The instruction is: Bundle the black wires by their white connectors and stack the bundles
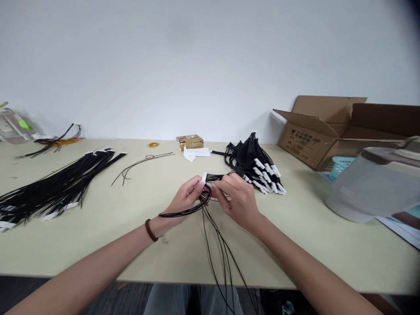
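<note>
My left hand (188, 194) pinches a white connector (204, 178) that has black wires running out of it. A loop of those black wires (183, 213) curves over my left wrist, and several loose ends hang down past the table's front edge. Close on its right, my right hand (239, 199) has thumb and forefinger pressed together at the wires beside the connector. Which wire lies between those fingertips is too small to make out. Just behind my right hand lies a pile of black wire harnesses (244, 153) with white connectors.
Many long black wires (62, 183) lie on the left of the table (108, 245). A few loose wires (141, 164), a small tissue pack (190, 142) and white paper (198, 152) are farther back. At right stand an open cardboard box (308, 140) and a translucent jug (367, 183).
</note>
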Available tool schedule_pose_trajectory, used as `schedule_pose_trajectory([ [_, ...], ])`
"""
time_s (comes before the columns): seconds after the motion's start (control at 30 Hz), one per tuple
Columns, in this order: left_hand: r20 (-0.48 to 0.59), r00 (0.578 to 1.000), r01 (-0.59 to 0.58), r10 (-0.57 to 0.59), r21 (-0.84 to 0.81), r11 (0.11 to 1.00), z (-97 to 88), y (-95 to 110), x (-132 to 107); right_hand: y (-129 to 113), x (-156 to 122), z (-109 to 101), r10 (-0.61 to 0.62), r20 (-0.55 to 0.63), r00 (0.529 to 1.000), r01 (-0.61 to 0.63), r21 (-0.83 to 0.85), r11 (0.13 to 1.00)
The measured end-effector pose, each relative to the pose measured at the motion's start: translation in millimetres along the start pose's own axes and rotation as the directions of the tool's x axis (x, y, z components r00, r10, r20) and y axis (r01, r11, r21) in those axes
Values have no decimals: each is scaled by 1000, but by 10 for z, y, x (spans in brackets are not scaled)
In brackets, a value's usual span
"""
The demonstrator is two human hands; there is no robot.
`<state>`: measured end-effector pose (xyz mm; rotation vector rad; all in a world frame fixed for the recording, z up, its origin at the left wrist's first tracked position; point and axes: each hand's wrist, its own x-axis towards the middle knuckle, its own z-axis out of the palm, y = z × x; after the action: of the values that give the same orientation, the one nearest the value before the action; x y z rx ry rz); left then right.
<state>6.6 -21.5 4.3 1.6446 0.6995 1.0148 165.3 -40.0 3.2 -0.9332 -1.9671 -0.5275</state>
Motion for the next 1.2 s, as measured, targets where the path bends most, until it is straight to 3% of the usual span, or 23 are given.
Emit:
schedule_pose_trajectory([
  [0.23, -9, 1000, -6, 6, 19, 1000, -15, -39, 5, -8, -7, 7, -31, 22, 999, 31, -23, 999],
  [0.43, -35, 998, 47, -58, -259, 965, 8, -29, 30, 85, 18, 23, 2, 25, 1000, 0, -106, 994],
  [0.67, 17, 968, 219, -250, -542, 812, -139, 57, 92, 385, 45, -58, 20, -114, 993, -48, -243, 969],
  [0.97, 102, 966, 258, -237, -376, 890, -153, 109, 41, 596, 10, -114, 87, -198, 976, -151, -336, 930],
  [1.1, 196, 938, 341, -286, -370, 864, -162, 137, 39, 618, 1, -120, 76, -204, 976, -144, -343, 928],
  [1.2, 172, 936, 351, -306, -434, 830, -155, 102, 52, 603, 15, -126, 95, -195, 976, -160, -351, 923],
])
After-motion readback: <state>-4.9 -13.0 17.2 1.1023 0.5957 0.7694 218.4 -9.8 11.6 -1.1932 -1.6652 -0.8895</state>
